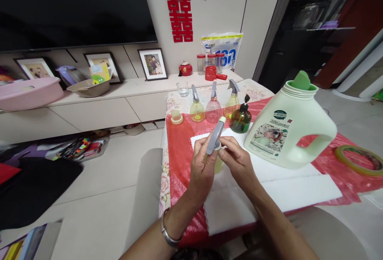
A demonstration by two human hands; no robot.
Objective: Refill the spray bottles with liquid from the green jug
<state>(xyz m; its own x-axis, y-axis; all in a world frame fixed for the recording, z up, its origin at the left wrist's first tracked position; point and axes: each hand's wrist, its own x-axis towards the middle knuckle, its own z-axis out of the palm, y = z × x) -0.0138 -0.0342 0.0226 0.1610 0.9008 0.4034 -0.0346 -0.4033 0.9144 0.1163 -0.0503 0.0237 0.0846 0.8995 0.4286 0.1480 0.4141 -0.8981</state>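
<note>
A yellow spray bottle (219,165) with a grey spray head (214,138) stands between my hands, over the white sheet. My left hand (201,170) wraps round its left side, just beneath the spray head. With fingers and thumb closed at the collar, my right hand (239,159) grips the same bottle from the right. Much of the bottle's body is hidden by my hands. Behind it are a yellow spray bottle (197,111), a pink one (213,111) and another yellow one (231,106). A dark green pump bottle (241,118) is to their right.
A large pale green detergent jug (293,132) with a green spout stands on the right of the white sheet (233,208). Red plastic (179,152) covers the table. A pale cap (176,117), a glass cup (182,88) and a tape roll (359,159) lie around.
</note>
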